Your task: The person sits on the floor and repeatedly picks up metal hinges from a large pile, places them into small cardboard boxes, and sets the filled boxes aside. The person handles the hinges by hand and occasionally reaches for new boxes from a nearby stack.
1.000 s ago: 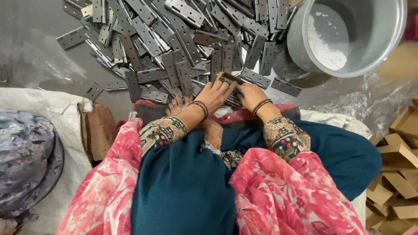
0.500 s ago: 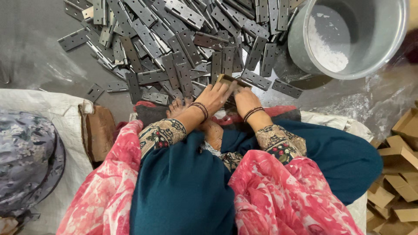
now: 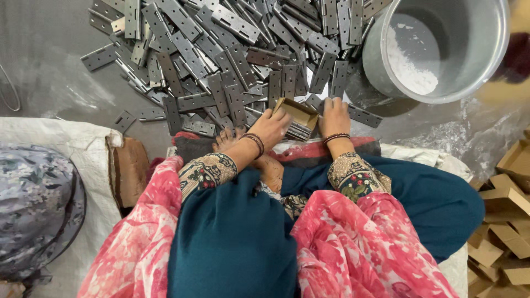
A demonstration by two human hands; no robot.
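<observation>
At the far left a grey patterned cloth bundle (image 3: 38, 209) lay on a white woven sack (image 3: 66, 143), whose edge met the bare grey floor (image 3: 44, 83). Just right of it sat a brown block (image 3: 130, 171), close against the person's pink sleeve. Open floor stretched along the left side, well apart from the hands, with a single stray hinge (image 3: 123, 120) lying alone near the sack's edge.

Across the middle spread a dense pile of grey metal hinges (image 3: 221, 60), overlapping in every direction and running up past the top edge of the view. Its near edge came right to the person's bare foot (image 3: 229, 138), leaving little free room in front of the hands.

The left hand (image 3: 270, 128) had its grip closed around the left side of a small brown cardboard box (image 3: 298, 117), tilted and open, with stacked hinges showing inside. The right hand (image 3: 334, 115) pressed against the box's right side, fingers bent down onto the hinges beside it; how firmly that grip held could not be told.

Further right stood a grey metal bucket (image 3: 469, 72) with white powder inside, its rim near the right hand but not touching. At the right edge lay folded cardboard boxes (image 3: 508, 221).
</observation>
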